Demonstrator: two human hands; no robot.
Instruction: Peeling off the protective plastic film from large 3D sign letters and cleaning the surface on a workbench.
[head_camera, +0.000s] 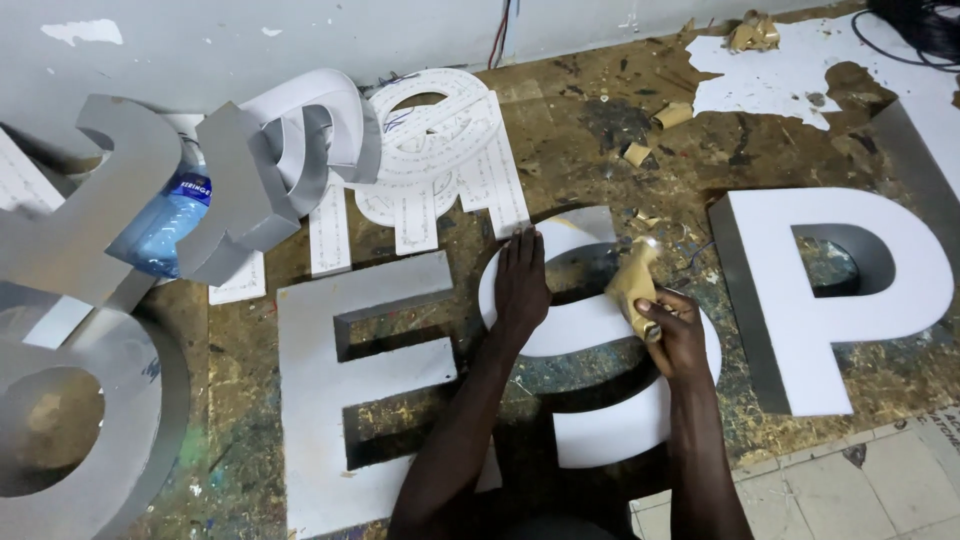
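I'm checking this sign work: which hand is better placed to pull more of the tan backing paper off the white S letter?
Right hand: it grips the tan backing paper; left hand lies flat on the white S letter.

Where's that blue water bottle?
The blue water bottle lies at the far left of the head view, tucked between grey metal letter shells by the wall.

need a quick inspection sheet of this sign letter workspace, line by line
surface: paint-spattered wooden floor, tiles at lower right.
job's things: white S-shaped letter lying flat between the E letter and the P letter.
clutter: blue water bottle, grey letter shells, paper templates, crumpled tape scraps.
grippers: left hand pressed flat on the S; right hand grips a tan peeled strip.
cables: wires down the wall, black cable top right.
surroundings: scuffed white wall.
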